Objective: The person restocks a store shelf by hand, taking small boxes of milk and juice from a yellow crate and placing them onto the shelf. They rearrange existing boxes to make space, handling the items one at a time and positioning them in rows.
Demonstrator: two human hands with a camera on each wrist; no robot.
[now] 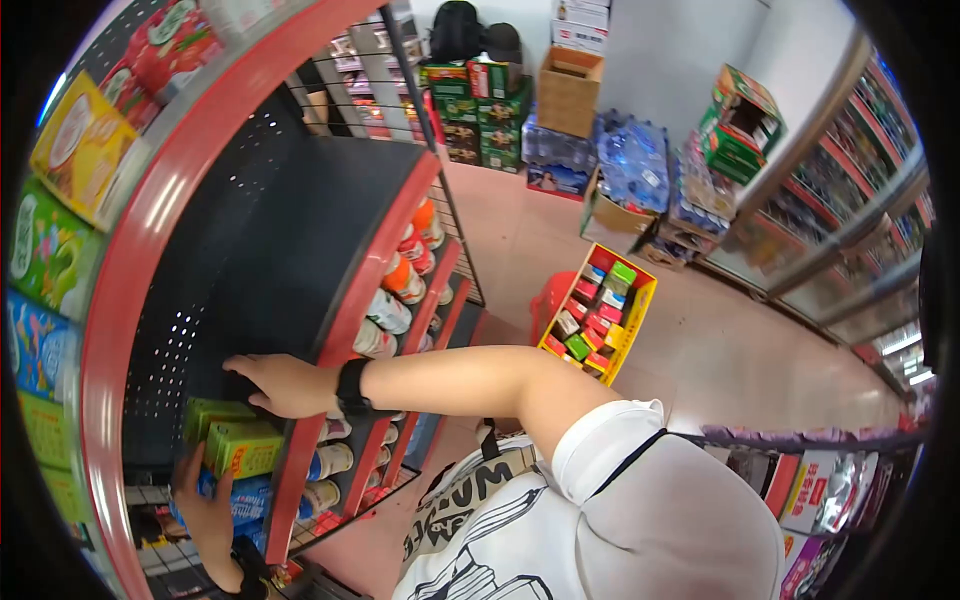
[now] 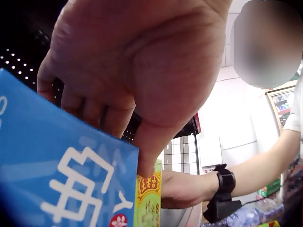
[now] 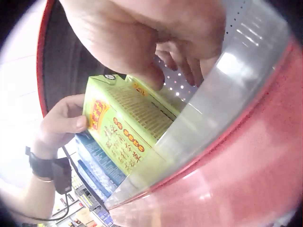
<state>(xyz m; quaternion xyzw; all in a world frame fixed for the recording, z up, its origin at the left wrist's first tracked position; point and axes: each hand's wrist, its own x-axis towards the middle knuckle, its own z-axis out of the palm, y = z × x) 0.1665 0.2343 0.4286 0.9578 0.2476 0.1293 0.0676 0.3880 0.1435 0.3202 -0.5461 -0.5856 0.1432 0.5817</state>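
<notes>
The left hand [image 1: 208, 522], fingers extended, touched yellow-green cardboard boxes [image 1: 247, 451] on the black metal shelf [image 1: 318, 220]; the right hand [image 1: 297, 386] hung beside them, fingers loose. The right wrist view revealed a clear plastic lip [image 3: 208, 105], hidden from the head view, where shelf room stretched between red front edge [image 1: 372, 257] and perforated back panel [image 1: 178, 340].

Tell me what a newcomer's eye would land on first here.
Probably the lime-green cartons, low at left in the head view, on the red-edged shelf with the left hand at their end. The right hand reaches over the shelf just beyond them. Next comes the yellow box of bright packs, right of the shelf.
</notes>
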